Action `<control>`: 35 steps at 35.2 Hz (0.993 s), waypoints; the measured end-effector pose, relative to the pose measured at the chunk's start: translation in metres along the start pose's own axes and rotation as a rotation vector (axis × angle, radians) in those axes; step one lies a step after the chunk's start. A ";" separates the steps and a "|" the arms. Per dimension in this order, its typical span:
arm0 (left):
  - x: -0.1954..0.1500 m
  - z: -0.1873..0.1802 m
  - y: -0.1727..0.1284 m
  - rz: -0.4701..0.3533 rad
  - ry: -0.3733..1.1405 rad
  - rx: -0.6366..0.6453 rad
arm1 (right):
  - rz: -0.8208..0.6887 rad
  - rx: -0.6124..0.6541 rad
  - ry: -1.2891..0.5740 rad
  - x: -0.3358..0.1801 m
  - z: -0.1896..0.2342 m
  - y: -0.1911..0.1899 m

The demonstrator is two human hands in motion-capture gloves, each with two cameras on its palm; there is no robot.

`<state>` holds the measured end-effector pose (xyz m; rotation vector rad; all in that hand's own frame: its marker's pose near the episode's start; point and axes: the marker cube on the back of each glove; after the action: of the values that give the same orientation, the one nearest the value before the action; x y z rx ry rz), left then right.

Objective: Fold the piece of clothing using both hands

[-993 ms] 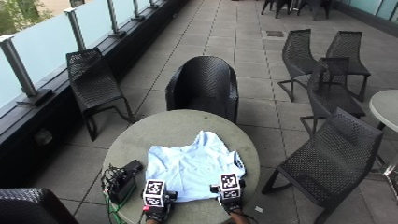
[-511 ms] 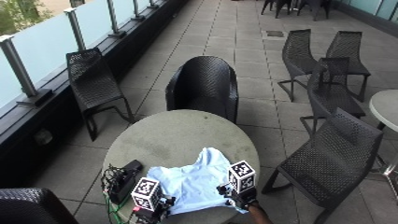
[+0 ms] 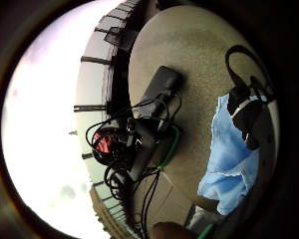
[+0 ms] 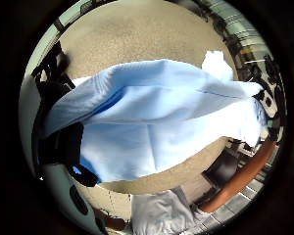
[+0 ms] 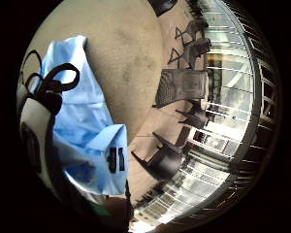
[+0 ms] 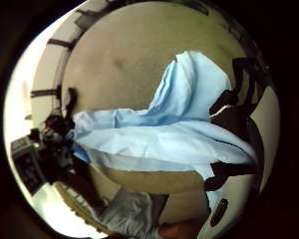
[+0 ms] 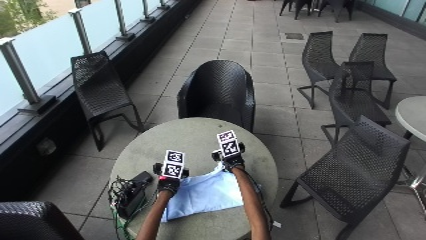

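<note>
A person reaches both forearms out over a round grey tabletop (image 7: 200,135). A light blue piece of clothing (image 7: 203,195) lies on the near part of it, between the two arms and partly under them, with its far edge raised toward the hands. The left hand (image 7: 168,183) is at the garment's far left edge, and the right hand (image 7: 231,160) is a little farther out at its far right edge.

In the left thumb side palm view the cloth (image 4: 152,127) hangs in a loose sheet just in front of the palm, with black gloved fingers (image 4: 63,142) curled against its edge, so the left grip holds the clothing. In the right thumb side palm view the fabric (image 6: 164,139) stretches across from one hand to the other, and the gloved fingers (image 6: 234,119) close over its edge, so the right grip also holds the clothing. The right little finger side palm view shows a collar with a dark label (image 5: 115,159) close to that palm.

A black device with tangled cables (image 7: 130,192) sits on the tabletop to the left of the garment, apart from it. A black wicker chair (image 7: 216,92) stands at the far side of the tabletop, and another (image 7: 353,175) to the right.
</note>
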<state>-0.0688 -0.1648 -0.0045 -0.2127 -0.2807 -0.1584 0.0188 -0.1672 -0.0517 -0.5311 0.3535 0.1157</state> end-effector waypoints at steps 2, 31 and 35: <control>0.001 -0.004 0.009 -0.004 0.000 0.005 | 0.012 -0.033 -0.009 -0.003 0.008 -0.008; 0.048 0.081 0.043 0.119 0.149 0.192 | 0.050 0.284 -1.116 0.082 0.163 0.049; 0.041 0.048 0.085 0.124 0.191 0.181 | 0.075 0.371 -1.186 0.069 0.156 0.043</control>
<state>-0.0264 -0.0772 0.0372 -0.0344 -0.0901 -0.0292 0.1212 -0.0488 0.0283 -0.0196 -0.7561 0.4003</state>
